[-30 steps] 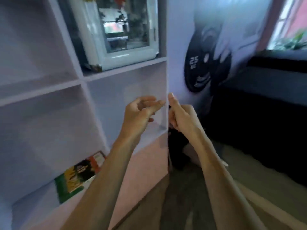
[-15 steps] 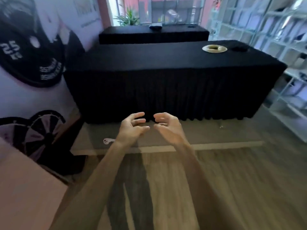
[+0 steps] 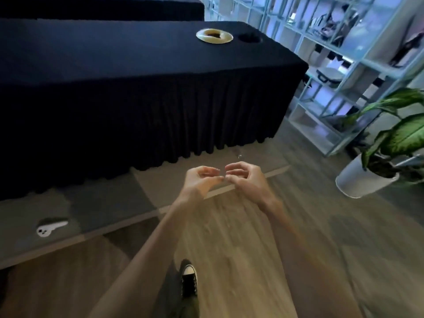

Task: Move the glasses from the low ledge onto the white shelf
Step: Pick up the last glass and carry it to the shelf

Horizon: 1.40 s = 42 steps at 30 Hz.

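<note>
My left hand [image 3: 200, 180] and my right hand [image 3: 247, 180] hang side by side in front of me, fingers loosely curled and apart, fingertips almost touching, nothing in either. They hover over the front edge of the low grey ledge [image 3: 110, 203] that runs along the foot of the black-draped table [image 3: 137, 92]. A small glinting thing [image 3: 239, 156] lies on the ledge just beyond my right hand, too blurred to tell what it is. The white shelf [image 3: 358, 65] stands at the right, behind the table's end.
A white handheld controller [image 3: 51, 228] lies on the ledge at the left. A pale ring-shaped dish [image 3: 214, 36] sits on the table. A potted plant in a white pot [image 3: 364, 180] stands on the wooden floor at the right. My black shoe [image 3: 188, 280] is below.
The view has swung from a white bookcase to the black table, then further right and down. Both hands left the bookcase's edge and now hover empty over the ledge.
</note>
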Available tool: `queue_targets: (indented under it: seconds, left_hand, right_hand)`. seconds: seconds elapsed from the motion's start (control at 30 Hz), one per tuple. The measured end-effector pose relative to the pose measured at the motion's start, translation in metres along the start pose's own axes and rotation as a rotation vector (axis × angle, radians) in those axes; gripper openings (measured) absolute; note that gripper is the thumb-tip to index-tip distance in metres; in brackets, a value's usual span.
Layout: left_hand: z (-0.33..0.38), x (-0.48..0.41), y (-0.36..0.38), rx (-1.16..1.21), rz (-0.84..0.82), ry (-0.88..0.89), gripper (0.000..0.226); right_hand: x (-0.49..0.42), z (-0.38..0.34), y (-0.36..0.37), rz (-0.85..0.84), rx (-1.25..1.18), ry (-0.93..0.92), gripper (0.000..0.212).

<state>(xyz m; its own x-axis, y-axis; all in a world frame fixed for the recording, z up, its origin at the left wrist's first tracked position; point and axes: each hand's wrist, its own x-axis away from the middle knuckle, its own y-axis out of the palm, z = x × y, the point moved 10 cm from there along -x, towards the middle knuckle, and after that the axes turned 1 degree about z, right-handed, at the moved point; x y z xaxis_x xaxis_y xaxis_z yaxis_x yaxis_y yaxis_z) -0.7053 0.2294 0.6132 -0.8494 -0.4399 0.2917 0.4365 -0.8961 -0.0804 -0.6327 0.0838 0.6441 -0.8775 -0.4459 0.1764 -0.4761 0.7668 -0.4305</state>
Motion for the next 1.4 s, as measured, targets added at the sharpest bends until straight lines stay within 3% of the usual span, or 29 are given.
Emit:
queue_targets:
  seconds: [0.23, 0.47, 0.63, 0.77, 0.9, 1.03, 1.23, 1.4]
  left_hand:
    - [0.016, -0.112, 0.070, 0.068, -0.135, -0.115, 0.034]
    - [0.032, -0.219, 0.135, -0.120, -0.170, -0.089, 0.027]
    - [0.025, -0.290, 0.187, -0.109, -0.224, -0.164, 0.050]
    - [0.026, -0.354, 0.225, -0.232, -0.170, -0.139, 0.046]
    - [0.021, -0.404, 0.252, -0.313, -0.062, -0.203, 0.031]
    - [0.005, -0.442, 0.271, -0.145, 0.023, -0.376, 0.040]
    - [-0.033, -0.501, 0.269, -0.079, 0.169, -0.485, 0.006]
    - [-0.088, -0.565, 0.272, 0.036, 0.211, -0.571, 0.006]
  right_hand:
    - [-0.101, 0.031, -0.058, 0.138, -0.025, 0.152, 0.016]
    - [-0.183, 0.084, -0.117, 0.230, -0.061, 0.229, 0.014]
    - [-0.261, 0.127, -0.147, 0.165, -0.128, 0.257, 0.024]
    - [-0.334, 0.157, -0.178, 0.108, -0.168, 0.242, 0.034]
    - [-0.399, 0.187, -0.206, 0.033, -0.144, 0.259, 0.027]
    - [-0.457, 0.212, -0.221, -0.023, -0.112, 0.262, 0.041]
    - [-0.521, 0.253, -0.213, -0.134, -0.173, 0.377, 0.055]
    - [-0.574, 0.302, -0.201, -0.135, -0.105, 0.463, 0.057]
